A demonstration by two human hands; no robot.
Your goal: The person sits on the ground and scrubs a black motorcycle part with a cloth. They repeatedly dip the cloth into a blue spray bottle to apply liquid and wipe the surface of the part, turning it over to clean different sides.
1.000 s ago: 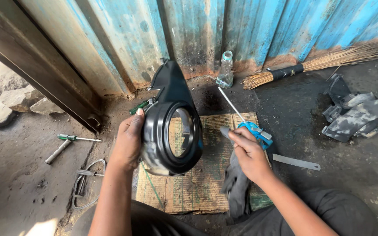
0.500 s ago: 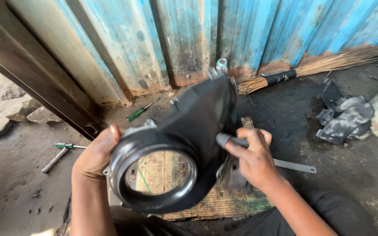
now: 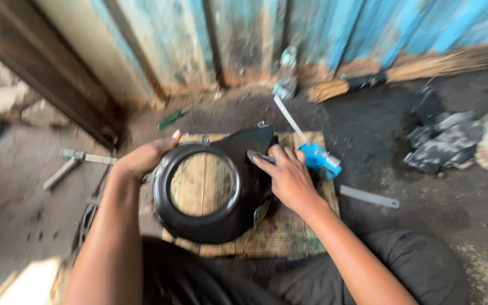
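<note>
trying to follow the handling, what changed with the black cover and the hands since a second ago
The black cover was tipped over from standing on end and lowered toward the woven mat, ring opening now facing up. The left hand stayed on its rim; the right hand shifted onto its upper side. The blue-handled tool stayed put.

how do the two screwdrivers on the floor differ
The green screwdriver lies near the blue wall, beyond the mat; the pale-handled screwdriver lies further left, by the left hand. The first has a dark green grip, the second a lighter one with a longer bare shaft. Both lie flat on the floor, untouched.
</note>
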